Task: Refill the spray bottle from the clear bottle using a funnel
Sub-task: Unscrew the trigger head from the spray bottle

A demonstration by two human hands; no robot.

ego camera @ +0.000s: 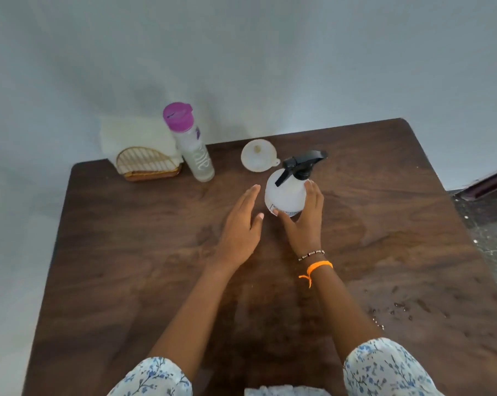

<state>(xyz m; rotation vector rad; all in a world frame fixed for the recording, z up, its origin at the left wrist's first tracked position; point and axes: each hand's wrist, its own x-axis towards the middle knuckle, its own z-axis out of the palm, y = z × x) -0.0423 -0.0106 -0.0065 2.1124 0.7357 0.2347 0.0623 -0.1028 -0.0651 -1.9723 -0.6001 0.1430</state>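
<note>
Head view: right hand [303, 221] cups the frosted, rounded spray bottle [285, 192]; left hand [241, 224], fingers straight, hovers beside it over grainy wood table [156, 252].

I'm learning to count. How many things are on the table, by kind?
Bottles: 2, the spray bottle and the clear bottle
Funnel: 1
Wire holder: 1
Total: 4
</note>
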